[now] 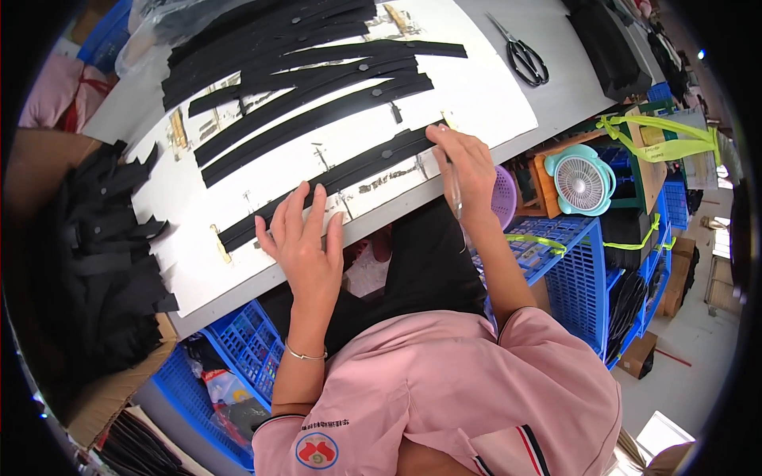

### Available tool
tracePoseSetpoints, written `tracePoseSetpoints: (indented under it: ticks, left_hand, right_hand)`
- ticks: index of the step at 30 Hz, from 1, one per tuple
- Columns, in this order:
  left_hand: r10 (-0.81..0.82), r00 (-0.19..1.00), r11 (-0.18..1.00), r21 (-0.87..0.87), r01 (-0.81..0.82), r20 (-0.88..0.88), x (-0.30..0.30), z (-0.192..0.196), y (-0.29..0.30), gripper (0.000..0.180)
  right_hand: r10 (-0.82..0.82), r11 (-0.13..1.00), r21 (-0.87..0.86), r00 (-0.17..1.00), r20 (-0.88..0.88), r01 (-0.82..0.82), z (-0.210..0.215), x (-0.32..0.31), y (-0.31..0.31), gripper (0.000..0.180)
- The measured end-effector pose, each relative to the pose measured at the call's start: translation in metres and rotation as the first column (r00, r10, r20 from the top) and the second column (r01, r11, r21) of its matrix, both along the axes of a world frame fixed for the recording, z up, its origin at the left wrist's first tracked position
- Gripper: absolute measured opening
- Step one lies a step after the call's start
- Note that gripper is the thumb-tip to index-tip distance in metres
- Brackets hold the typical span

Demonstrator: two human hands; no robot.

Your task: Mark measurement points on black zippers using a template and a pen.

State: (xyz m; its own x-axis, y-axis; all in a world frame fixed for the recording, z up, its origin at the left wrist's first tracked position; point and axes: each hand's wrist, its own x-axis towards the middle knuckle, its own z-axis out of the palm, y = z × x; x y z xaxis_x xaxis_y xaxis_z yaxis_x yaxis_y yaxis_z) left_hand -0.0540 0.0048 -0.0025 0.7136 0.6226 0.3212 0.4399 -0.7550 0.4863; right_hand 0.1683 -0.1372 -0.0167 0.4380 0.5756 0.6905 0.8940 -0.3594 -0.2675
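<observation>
A long black fabric strip (357, 170) with a round dark button-like piece lies slanting across a white marked board (484, 95). My left hand (302, 234) rests over the strip's left part, fingers spread, their tips touching its near edge. At the strip's right end, my right hand (468, 163) presses with a fingertip, its other fingers curled. A slim pale stick-like thing (456, 193) shows along the palm of that hand; its kind cannot be made out. Beyond, several similar black strips (317, 111) lie on the board, some crossing one another.
Black-handled scissors (525, 62) lie on the grey table to the right. A heap of black strips (103, 230) hangs at the left by a cardboard box (131, 377). Blue plastic crates (575, 262), a purple basket (503, 198) and a turquoise fan (583, 181) stand at the right.
</observation>
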Motion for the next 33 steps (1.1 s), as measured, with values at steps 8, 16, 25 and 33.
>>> tracePoseSetpoints:
  ticks: [8,16,25,33]
  left_hand:
    - [-0.215,0.971,0.969,-0.102,0.225,0.105,0.063,0.02,-0.005,0.048]
    - [-0.197,0.98,0.98,0.001,0.197,-0.03,0.113,0.004,-0.004,0.051]
    - [-0.261,0.952,0.965,0.008,0.263,0.158,0.115,0.0,-0.015,0.022]
    - [-0.11,0.984,0.986,-0.112,0.126,0.137,0.114,-0.004,-0.008,0.02]
  right_hand:
    - [0.004,0.996,0.086,0.999,-0.034,-0.001,-0.011,0.0,0.0,0.039]
    - [0.021,0.991,0.131,0.995,-0.096,-0.009,-0.014,-0.001,-0.001,0.031]
    - [0.027,0.988,0.154,0.996,-0.081,-0.014,-0.018,0.001,0.001,0.035]
    - [0.025,0.992,0.128,0.997,-0.076,-0.015,-0.017,0.002,0.0,0.033]
